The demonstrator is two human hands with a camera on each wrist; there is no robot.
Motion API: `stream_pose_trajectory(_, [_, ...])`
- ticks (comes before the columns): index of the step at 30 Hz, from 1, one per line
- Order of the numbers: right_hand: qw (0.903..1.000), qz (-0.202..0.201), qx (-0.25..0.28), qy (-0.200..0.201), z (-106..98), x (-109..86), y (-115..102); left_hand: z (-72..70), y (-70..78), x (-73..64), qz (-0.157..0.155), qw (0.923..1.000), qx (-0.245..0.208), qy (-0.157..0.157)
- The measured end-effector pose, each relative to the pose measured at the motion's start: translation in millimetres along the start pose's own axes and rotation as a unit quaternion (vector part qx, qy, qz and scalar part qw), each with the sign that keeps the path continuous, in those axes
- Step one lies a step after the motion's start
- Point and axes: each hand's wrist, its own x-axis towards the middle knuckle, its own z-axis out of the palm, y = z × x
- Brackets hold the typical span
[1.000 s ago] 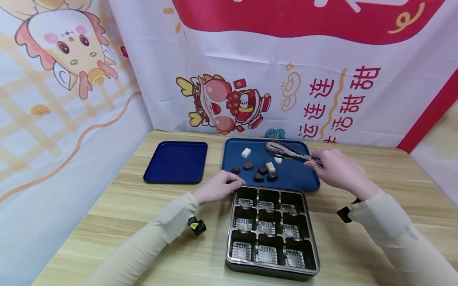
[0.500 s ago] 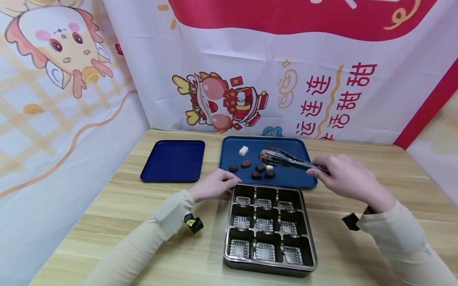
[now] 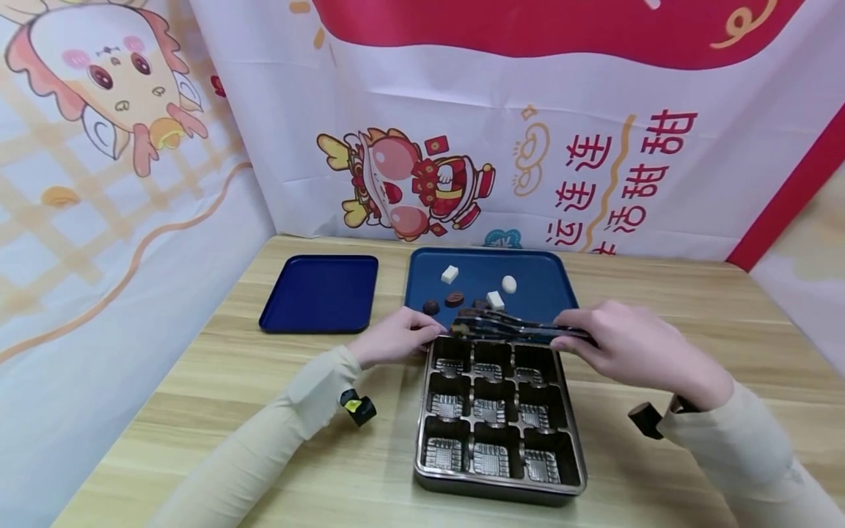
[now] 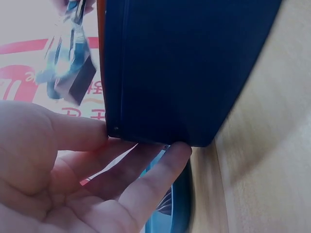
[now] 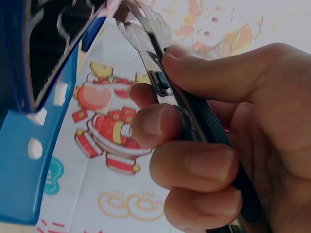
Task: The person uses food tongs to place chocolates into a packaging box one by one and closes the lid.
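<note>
My right hand (image 3: pixel 643 352) grips metal serving tongs (image 3: pixel 521 328) with dark handles; in the right wrist view its fingers wrap the handles. The tongs' tips hang over the box's back left compartment, and a dark brown piece (image 4: pixel 81 83) shows at them in the left wrist view. A dark box (image 3: pixel 503 493) with several compartments stands on the table. At its back left corner, the thumb and fingers of my left hand (image 3: pixel 396 339) hold the edge. Behind lies a blue tray (image 3: pixel 541 279) with white pieces (image 3: pixel 509 284) and chocolates (image 3: pixel 454 298); the tongs hide some of these.
A smaller dark blue tray (image 3: pixel 323 293) lies to the left on the wooden table (image 3: pixel 218 367). A printed cloth (image 3: pixel 277 110) hangs along the table's back edge, and another printed sheet (image 3: pixel 79 242) covers the left side.
The tongs have swung from above the blue tray toward me and left, to the box's back edge. The white oval piece they covered shows again. The left hand stays at the box corner.
</note>
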Motion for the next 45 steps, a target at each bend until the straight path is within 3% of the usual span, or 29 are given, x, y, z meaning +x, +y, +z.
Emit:
stream_pose_trajectory(14, [0.9975, -0.010, -0.065, -0.026, 10, 7.7, -27, -0.2, 3.4, -1.9, -0.012, 0.9999, -0.002, 0.002])
stream_pose_trajectory(19, [0.9963, -0.012, -0.071, -0.046, 7, 14.4, -31, 0.2, 3.4, -0.4, 0.000, 1.0000, 0.006, 0.000])
stream_pose_trajectory(26, [0.9919, -0.036, -0.111, -0.050, 0, 26.7, -35, -0.2, 2.0, -0.9, -0.006, 1.0000, 0.007, -0.001])
stream_pose_trajectory(33, [0.9897, -0.052, -0.114, -0.069, -5, 34.0, -39, 0.9, 1.6, -0.1, -0.010, 0.9999, 0.009, 0.002])
stream_pose_trajectory(45, [0.9873, -0.033, -0.118, -0.101, -15, 38.1, -45, 1.9, 2.8, -2.3, -0.002, 1.0000, 0.006, 0.001])
